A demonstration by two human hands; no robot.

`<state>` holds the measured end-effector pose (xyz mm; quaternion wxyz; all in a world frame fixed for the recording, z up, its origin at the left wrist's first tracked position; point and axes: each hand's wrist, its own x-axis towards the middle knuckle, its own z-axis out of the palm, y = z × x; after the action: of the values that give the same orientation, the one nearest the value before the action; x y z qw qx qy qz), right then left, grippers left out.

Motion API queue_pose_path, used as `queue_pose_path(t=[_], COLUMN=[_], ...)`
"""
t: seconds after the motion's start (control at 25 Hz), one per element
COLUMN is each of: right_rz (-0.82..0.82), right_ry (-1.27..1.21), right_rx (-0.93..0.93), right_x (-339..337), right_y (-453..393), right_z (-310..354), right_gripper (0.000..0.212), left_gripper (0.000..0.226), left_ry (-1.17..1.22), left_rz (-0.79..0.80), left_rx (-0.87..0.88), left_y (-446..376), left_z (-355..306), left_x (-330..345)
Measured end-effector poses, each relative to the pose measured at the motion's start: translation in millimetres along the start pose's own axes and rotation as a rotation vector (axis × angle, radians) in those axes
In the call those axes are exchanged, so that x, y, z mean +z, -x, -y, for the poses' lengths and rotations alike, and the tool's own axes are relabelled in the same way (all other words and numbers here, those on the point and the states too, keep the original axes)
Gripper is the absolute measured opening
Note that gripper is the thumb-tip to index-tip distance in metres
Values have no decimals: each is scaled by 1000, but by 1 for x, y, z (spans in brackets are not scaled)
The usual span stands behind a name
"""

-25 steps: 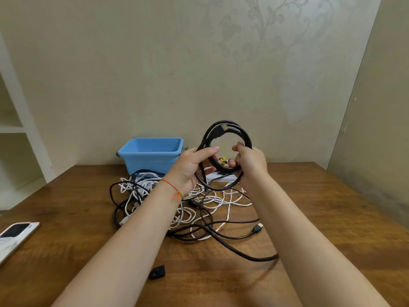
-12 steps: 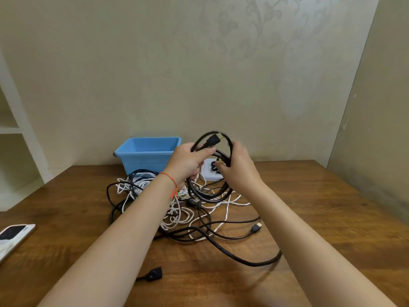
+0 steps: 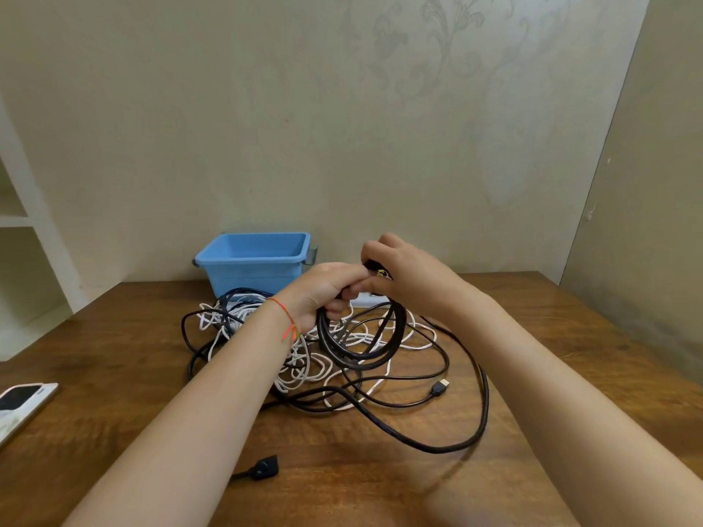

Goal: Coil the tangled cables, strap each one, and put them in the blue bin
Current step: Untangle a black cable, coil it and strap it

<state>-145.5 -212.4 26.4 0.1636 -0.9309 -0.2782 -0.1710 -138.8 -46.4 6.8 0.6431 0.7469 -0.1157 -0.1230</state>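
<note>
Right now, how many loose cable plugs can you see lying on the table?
2. A black plug lies near the front edge, left of centre; a metal-tipped plug lies right of the cable tangle. Others may be hidden in the tangle or the hands.

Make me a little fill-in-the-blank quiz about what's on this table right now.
1. Both hands hold a coil of ____ cable.
2. The bin by the wall is coloured ____.
3. The tangled heap mixes black cables with ____ ones.
4. A red string circles the ____ wrist.

Missing words: black; blue; white; left
</note>
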Motion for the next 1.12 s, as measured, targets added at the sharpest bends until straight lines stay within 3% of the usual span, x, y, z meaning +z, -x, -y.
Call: queue_pose_path(t=[0.12,0.2,0.32,0.36,0.4,0.52,0.6,0.72,0.84,0.92,1.0,1.12], right_rz=[-70,-206,-513,-533,-471,24,149,116,155,122,45,-113], right_ry=[124,149,62,58,54,-145,-419,-686,-654,-843,-980,-943], right_rx=[3,79,245,294,337,368,336,307,338,439,541,692], right_x=[-7,-11,-13,-12,-12,-8,-8,-9,3,14,25,37], right_y=[-2,-3,0,2,3,8,11,10,9,11,10,4], right_z=[-2,-9,-25,-32,-37,-39,-33,-22,-15,-9,-3,3], right_gripper=[35,35,37,38,40,40,39,67,37,20,17,14], left_gripper=[27,21,6,6,10,24,31,33,29,27,30,42], left_ry=[94,137,256,289,305,294,263,176,232,377,479,537], left_rz=[59,64,-50,-107,-164,-234,-209,-162,-227,-301,-349,-400], left_rx=[2,41,114,136,155,170,135,103,126,139,152,166], left_y=[2,1,2,2,2,1,5,10,7,3,1,0], left_z=[2,6,8,7,5,2,0,-4,-6,-5,-2,-2], left_x=[-4,-9,-10,-9,-9,-8,-5,2,5,2,3,10])
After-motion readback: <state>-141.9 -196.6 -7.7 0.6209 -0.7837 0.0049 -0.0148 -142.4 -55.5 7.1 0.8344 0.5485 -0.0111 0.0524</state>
